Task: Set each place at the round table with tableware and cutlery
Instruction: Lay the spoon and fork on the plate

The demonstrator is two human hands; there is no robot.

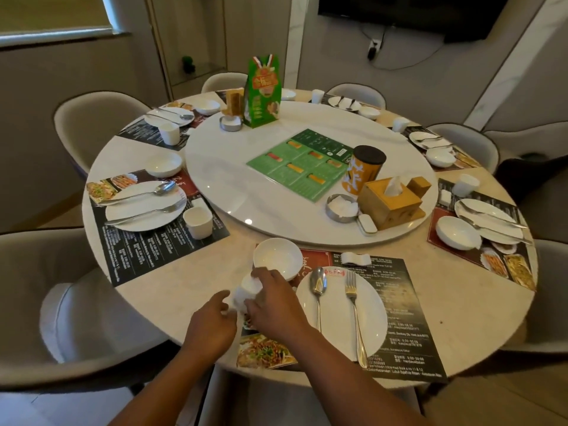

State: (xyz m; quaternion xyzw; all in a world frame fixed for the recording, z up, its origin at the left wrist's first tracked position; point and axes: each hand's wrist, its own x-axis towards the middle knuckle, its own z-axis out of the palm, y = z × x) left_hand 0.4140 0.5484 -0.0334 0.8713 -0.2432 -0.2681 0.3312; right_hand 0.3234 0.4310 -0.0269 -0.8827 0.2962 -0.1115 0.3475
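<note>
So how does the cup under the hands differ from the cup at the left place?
The near cup is tilted; the left place's cup stands upright, mouth up. The right hand grips the near cup, the left hand close beside it; the left place's cup stands untouched on its placemat. Both are plain white cups without handles.

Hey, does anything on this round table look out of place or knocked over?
Only the small white ceramic cup at the nearest place: it is tipped sideways in the right hand, while the white cup at the left place stands upright. Nothing looks spilled.
</note>
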